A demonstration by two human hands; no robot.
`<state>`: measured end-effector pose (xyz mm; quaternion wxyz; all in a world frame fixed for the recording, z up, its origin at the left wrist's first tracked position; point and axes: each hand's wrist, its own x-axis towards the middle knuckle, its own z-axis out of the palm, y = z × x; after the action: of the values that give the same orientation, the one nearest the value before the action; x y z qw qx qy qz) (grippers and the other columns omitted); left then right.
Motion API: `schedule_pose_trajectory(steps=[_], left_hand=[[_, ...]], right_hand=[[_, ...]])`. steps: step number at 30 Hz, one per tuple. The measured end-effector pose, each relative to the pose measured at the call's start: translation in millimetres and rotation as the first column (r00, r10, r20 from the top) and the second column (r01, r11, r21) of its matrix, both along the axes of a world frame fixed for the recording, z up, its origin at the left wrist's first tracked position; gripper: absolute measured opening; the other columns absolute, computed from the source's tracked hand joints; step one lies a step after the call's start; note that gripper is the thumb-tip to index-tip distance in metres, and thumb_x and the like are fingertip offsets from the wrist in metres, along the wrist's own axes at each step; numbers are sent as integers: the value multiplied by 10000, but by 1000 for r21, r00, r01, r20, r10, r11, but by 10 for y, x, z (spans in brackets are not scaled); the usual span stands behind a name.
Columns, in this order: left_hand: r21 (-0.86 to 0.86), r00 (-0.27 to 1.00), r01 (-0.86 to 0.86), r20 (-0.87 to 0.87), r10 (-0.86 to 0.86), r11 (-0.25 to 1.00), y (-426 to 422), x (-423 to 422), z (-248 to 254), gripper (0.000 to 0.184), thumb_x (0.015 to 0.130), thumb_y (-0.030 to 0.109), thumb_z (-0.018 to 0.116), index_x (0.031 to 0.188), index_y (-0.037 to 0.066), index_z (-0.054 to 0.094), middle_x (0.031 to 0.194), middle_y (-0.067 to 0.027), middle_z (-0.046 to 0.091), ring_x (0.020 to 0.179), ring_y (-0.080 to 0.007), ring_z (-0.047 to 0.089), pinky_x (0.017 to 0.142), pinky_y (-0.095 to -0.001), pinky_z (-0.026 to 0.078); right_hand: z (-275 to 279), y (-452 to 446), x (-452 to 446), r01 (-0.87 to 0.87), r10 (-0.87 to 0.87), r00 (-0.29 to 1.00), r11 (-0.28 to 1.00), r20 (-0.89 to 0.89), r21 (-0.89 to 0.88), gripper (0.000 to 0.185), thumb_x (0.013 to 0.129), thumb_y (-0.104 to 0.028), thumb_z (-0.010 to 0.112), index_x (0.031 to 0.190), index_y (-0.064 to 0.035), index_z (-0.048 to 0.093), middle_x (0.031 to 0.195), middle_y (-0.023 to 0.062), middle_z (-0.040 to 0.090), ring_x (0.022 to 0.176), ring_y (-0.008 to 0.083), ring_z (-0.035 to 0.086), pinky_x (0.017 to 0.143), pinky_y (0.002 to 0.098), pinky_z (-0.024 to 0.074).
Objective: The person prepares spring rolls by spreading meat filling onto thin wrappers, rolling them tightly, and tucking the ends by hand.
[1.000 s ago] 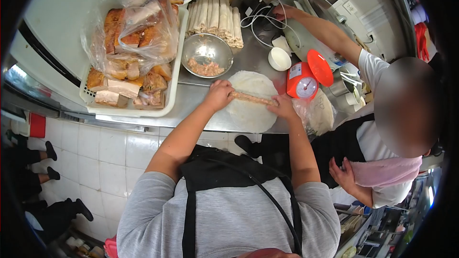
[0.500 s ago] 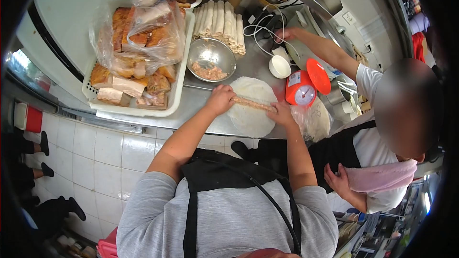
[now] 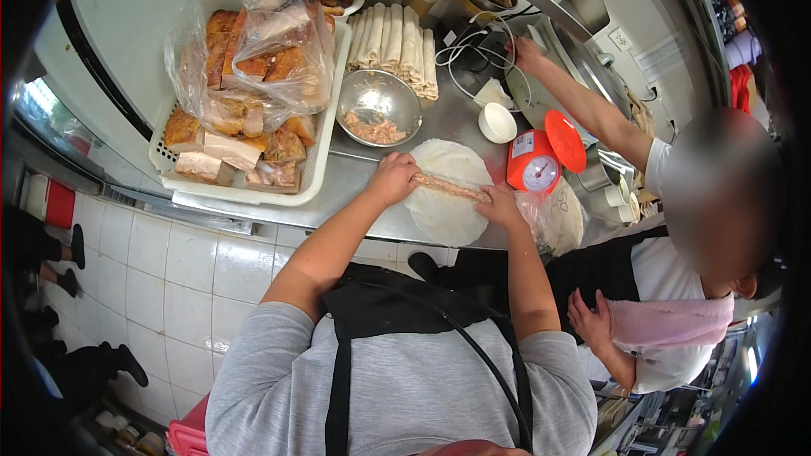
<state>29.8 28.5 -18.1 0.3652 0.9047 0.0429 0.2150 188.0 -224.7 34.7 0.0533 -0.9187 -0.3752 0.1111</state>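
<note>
A thin round white wrapper [image 3: 441, 221] lies flat on the steel counter, with a long strip of minced meat filling [image 3: 453, 188] across its middle. At the strip's left end, my left hand [image 3: 394, 179] has its fingers closed on the meat. My right hand [image 3: 503, 205] pinches the opposite end, over the wrapper's right edge. Beyond the left hand stands a metal bowl [image 3: 379, 101] with more minced meat inside. Behind the bowl are stacked several rolled white wrappers [image 3: 397, 40]. My fingertips are partly hidden by the hands themselves.
On the left, a white tray [image 3: 312, 171] holds roast pork chunks [image 3: 221, 44] and a plastic bag. To the right stand a red kitchen scale [image 3: 534, 160], a white cup [image 3: 497, 122] and bagged wrappers [image 3: 560, 218]. A co-worker's arm [image 3: 583, 93] reaches over the counter toward white cables [image 3: 460, 63].
My hands stay at the two ends of the meat strip, with little visible movement. The co-worker's reaching hand has shifted slightly right and away. The whole view has tilted a little.
</note>
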Motion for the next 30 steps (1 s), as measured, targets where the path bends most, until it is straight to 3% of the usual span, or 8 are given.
schedule_pose_trajectory(steps=[10, 30], left_hand=[[6, 1000, -13, 23, 13, 1000, -8, 11, -19, 222, 667, 140, 671, 888, 119, 662, 989, -30, 545, 988, -239, 468, 856, -371, 382], [-1, 1000, -5, 7, 5, 1000, -7, -5, 38, 226, 683, 141, 669, 908, 112, 660, 1002, -49, 548, 1001, -253, 465, 872, -374, 374]], right_hand=[[-67, -49, -11, -27, 23, 998, 997, 56, 79, 523, 648, -360, 665, 1085, -81, 588, 1039, 193, 563, 1026, 343, 498, 925, 410, 366], [-46, -42, -125, 28, -30, 999, 994, 13, 109, 551, 664, -291, 661, 1154, -71, 539, 1108, 212, 515, 1077, 358, 464, 943, 412, 358]])
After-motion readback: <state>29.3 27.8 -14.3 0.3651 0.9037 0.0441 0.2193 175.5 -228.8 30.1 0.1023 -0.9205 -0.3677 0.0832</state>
